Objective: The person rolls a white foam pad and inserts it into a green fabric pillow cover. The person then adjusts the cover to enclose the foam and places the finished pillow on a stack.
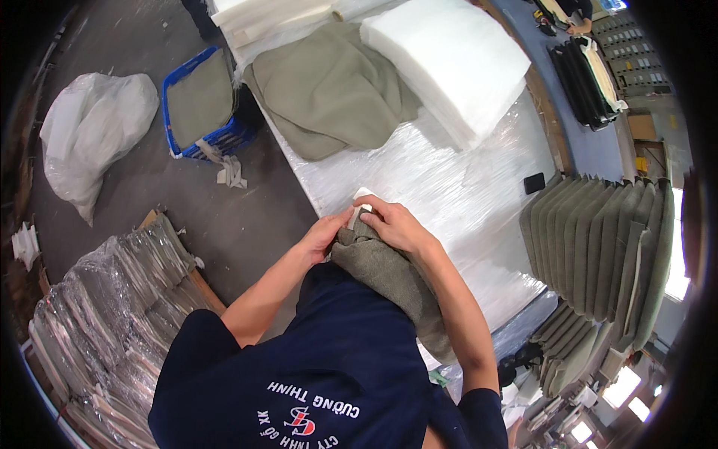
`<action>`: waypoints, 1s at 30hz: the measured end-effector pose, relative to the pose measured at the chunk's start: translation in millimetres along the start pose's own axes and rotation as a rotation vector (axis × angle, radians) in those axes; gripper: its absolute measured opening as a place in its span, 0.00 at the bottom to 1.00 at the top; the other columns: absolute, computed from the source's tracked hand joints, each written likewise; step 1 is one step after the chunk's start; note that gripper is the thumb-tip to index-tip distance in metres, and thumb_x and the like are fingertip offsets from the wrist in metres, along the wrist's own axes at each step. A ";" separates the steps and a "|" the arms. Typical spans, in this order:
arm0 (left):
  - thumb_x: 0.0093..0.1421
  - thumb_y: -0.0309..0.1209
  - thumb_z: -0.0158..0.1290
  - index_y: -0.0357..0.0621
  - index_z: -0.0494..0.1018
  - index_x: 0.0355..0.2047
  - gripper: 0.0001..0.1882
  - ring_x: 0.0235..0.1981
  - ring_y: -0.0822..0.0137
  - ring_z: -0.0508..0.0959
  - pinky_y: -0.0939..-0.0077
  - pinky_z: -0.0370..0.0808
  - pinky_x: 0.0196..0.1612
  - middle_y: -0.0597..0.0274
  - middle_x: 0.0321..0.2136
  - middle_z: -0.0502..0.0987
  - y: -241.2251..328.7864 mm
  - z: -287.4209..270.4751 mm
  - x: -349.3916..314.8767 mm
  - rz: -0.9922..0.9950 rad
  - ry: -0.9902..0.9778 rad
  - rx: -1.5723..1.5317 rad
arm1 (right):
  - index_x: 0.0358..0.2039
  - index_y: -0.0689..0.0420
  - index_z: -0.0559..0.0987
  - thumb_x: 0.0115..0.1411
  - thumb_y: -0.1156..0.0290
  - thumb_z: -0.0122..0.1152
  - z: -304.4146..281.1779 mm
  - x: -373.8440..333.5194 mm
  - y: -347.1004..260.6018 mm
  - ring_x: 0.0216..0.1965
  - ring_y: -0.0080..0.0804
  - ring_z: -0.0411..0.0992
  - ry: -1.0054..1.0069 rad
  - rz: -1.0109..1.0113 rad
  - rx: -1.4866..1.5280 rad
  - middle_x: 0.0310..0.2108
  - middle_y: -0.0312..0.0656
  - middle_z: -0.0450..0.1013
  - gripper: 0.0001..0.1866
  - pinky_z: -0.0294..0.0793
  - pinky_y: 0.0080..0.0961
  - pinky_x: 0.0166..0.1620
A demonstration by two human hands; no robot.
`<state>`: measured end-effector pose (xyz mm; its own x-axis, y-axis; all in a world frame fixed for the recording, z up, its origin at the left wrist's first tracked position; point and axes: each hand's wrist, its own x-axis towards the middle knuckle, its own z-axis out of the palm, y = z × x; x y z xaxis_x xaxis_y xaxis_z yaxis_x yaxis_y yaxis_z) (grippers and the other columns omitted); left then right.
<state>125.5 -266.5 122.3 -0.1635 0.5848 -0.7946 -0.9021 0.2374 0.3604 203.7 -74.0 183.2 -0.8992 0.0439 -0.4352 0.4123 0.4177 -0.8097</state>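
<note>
A grey-green fabric cover (381, 269) lies bunched against my body at the table's near edge and trails down by my right forearm. From its far end a piece of white padding (363, 196) pokes out. My left hand (327, 233) grips the cover's left side, with fingertips at the white piece. Bent over the top is my right hand (398, 226), its thumb and fingers closed on the cloth and the padding's edge. How far the padding reaches inside the cover is hidden.
Plastic film covers the table (471, 202). On it lie grey-green cloth (329, 90), a stack of white wadding (449, 63) and a black phone (534, 183). Upright cushions (598, 247) stand right. A blue crate (176, 138), a white bag (97, 127) and wrapped stacks (112, 307) stand left.
</note>
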 end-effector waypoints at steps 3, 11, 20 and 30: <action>0.72 0.57 0.52 0.44 0.79 0.29 0.29 0.25 0.76 0.75 0.76 0.73 0.30 0.70 0.24 0.77 -17.4 -21.0 20.3 0.117 0.094 0.131 | 0.51 0.54 0.82 0.69 0.63 0.60 6.5 2.3 0.9 0.44 0.57 0.79 -0.003 0.027 0.066 0.40 0.55 0.82 0.14 0.78 0.44 0.48; 0.69 0.61 0.52 0.41 0.78 0.19 0.36 0.22 0.73 0.72 0.70 0.71 0.29 0.68 0.16 0.74 -32.7 -30.3 83.5 0.248 0.512 0.535 | 0.39 0.53 0.87 0.67 0.60 0.60 17.5 26.7 28.1 0.36 0.57 0.79 0.193 -0.011 -0.122 0.33 0.53 0.82 0.13 0.78 0.47 0.43; 0.68 0.59 0.53 0.33 0.80 0.23 0.36 0.22 0.64 0.77 0.59 0.72 0.30 0.55 0.16 0.77 -18.7 -34.9 140.9 0.278 0.431 0.874 | 0.40 0.51 0.86 0.68 0.58 0.60 20.3 45.7 71.9 0.36 0.55 0.80 0.279 0.128 -0.330 0.31 0.54 0.81 0.13 0.79 0.48 0.41; 0.75 0.53 0.42 0.33 0.80 0.44 0.31 0.35 0.50 0.81 0.58 0.74 0.43 0.37 0.32 0.81 -15.0 -33.6 106.3 0.526 0.242 1.198 | 0.58 0.50 0.79 0.64 0.35 0.60 -48.2 -130.2 76.9 0.41 0.41 0.80 -0.048 0.349 -0.008 0.35 0.44 0.80 0.34 0.78 0.36 0.47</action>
<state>108.2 -233.9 16.1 -0.5611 0.6944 -0.4505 0.1762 0.6320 0.7547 345.5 -3.9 196.5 -0.6964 0.1423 -0.7034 0.6921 0.3921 -0.6060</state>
